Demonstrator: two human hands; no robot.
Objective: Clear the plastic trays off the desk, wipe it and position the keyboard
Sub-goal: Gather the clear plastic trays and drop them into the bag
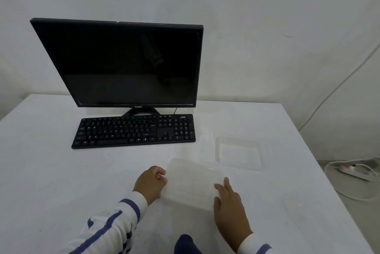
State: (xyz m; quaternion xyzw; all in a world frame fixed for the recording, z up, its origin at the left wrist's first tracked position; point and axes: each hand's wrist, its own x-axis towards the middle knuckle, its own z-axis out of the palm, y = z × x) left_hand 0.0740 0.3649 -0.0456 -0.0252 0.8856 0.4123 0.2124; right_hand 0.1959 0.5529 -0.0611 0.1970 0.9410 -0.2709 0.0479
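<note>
A clear plastic tray (pixel 192 183) is held tilted just above the white desk (pixel 51 171) near its front. My left hand (pixel 150 183) grips the tray's left edge with curled fingers. My right hand (pixel 230 206) holds its right edge, thumb on top. A second clear tray (pixel 238 153) lies flat on the desk farther right. A third, faint tray (pixel 302 210) lies near the desk's right edge. A black keyboard (pixel 133 130) sits at a slight angle in front of the monitor.
A dark monitor (pixel 123 64) stands on its stand behind the keyboard, near the wall. On the floor to the right lies a white power strip (pixel 353 171) with cables. The desk's right edge runs diagonally down the frame.
</note>
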